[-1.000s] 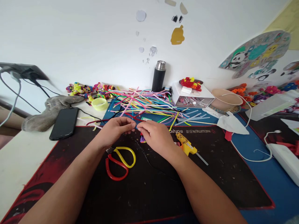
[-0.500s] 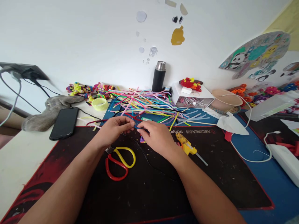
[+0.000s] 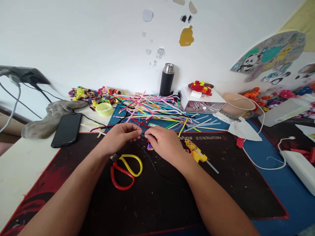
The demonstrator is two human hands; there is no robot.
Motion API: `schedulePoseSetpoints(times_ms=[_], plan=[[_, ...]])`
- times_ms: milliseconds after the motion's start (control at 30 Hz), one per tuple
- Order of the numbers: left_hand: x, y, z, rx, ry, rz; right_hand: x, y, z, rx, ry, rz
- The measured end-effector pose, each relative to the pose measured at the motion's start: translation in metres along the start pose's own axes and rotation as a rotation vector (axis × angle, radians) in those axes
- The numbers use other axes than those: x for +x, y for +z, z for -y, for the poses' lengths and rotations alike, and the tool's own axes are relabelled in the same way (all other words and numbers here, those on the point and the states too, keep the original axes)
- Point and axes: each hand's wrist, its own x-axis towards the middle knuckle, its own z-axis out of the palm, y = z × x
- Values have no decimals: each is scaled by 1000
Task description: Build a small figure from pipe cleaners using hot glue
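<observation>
My left hand (image 3: 123,135) and my right hand (image 3: 163,142) nearly meet over the back edge of the black mat (image 3: 157,200). Fingers of both are pinched on a small blue pipe cleaner (image 3: 143,133), which shows between the fingertips; most of it is hidden. Behind them lies a heap of coloured pipe cleaners (image 3: 147,108). Scissors (image 3: 128,170) with red and yellow handles rest below my left hand. A yellow glue gun (image 3: 195,151) lies to the right of my right hand. Something small and purple (image 3: 149,146) is partly covered by my right hand.
A phone (image 3: 66,130) and a roll of tape (image 3: 104,109) are at the left. Toward the back stand a black flask (image 3: 167,80), a white box (image 3: 211,100) and a beige bowl (image 3: 237,104). A white power strip (image 3: 299,168) sits at the right, with cables.
The view has shifted very slightly. Both hands keep their pinch on the blue pipe cleaner, with almost no visible movement.
</observation>
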Motion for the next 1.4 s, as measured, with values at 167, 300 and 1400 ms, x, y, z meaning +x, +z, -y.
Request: schedulePoseSetpoints(times_ms=[167, 300, 1400], plan=[[-1, 0, 0, 29, 2, 18, 0, 0, -1, -5, 2, 0], [0, -2, 4, 50, -2, 42, -1, 1, -2, -10, 0, -4], [0, 1, -1, 76, -30, 50, 0, -2, -1, 2, 15, -29]])
